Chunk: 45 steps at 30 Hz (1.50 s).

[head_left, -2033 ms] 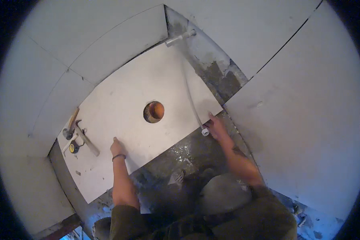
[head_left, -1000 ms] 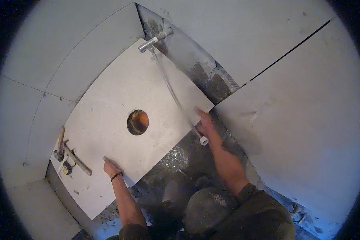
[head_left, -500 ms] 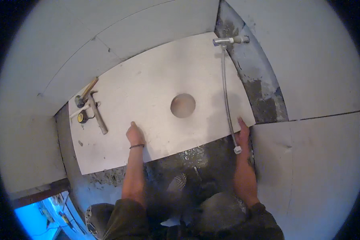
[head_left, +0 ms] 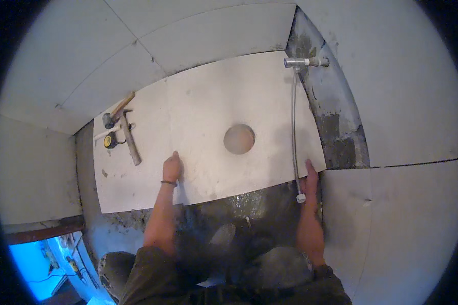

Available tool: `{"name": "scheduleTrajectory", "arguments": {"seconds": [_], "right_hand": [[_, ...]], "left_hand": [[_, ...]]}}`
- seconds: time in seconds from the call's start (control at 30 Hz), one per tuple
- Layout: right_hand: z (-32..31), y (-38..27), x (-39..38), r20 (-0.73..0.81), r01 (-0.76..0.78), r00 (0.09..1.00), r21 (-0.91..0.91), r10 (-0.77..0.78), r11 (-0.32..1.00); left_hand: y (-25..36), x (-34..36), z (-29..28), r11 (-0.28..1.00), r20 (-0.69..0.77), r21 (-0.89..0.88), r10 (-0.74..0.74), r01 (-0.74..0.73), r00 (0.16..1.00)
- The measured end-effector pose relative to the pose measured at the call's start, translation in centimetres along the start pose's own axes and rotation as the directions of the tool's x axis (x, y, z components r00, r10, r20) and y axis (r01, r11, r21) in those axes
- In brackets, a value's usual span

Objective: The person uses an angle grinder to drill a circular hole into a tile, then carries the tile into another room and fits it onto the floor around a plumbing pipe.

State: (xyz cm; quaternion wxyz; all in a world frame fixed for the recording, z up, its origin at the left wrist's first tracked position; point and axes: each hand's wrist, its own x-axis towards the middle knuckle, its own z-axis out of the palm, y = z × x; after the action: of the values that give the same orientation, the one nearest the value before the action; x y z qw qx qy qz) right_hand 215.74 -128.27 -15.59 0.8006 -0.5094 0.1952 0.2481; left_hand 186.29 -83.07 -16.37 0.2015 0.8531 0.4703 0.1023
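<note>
— Two hands on one piece: head view, what do you have?

— Your left hand (head_left: 171, 166) lies flat, fingers released, on the large pale tile (head_left: 213, 96) near its lower edge. Your right hand (head_left: 311, 177) grips the tile's lower right corner, fingers curled over the edge.

— Where does the tile sit?

— It lies across the floor, above a strip of dark grey mortar bed (head_left: 249, 213) just in front of your knees. A round hole (head_left: 239, 139) is cut through it, between your hands and a little further from you.

— And around it?

— A flexible metal hose (head_left: 293, 127) hangs from a wall valve (head_left: 305, 62) down across the tile's right side, its white end fitting (head_left: 301, 197) just beside your right hand. At the left, a hammer (head_left: 118, 111), a pry tool (head_left: 130, 137) and a yellow tape measure (head_left: 109, 142) lie on a neighbouring tile (head_left: 127, 178).
</note>
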Motion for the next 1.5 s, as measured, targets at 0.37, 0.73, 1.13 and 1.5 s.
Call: {"name": "scheduleTrajectory", "arguments": {"seconds": [0.37,0.73,1.13,1.5], "right_hand": [[-2.0,-0.1,0.7,0.019,-0.013,1.000,0.059,0.012,0.998],[-2.3,0.1,0.6,0.015,-0.121,0.993,0.084,0.120,0.989],[-0.5,-2.0,-0.6,-0.150,-0.158,0.978,-0.082,0.144,0.984],[-8.8,-3.7,-8.7,-0.208,-0.272,0.960,-0.513,0.190,0.814]], "left_hand": [[3.5,2.1,-5.0,0.953,0.736,0.089,0.133,-0.290,0.664],[4.2,0.4,-7.2,0.963,0.794,-0.042,-0.130,0.267,0.594],[5.0,-0.4,-7.0,0.955,0.768,-0.068,-0.136,0.290,0.625],[5.4,-0.1,-5.5,0.967,0.652,0.254,-0.166,-0.007,0.740]]}}
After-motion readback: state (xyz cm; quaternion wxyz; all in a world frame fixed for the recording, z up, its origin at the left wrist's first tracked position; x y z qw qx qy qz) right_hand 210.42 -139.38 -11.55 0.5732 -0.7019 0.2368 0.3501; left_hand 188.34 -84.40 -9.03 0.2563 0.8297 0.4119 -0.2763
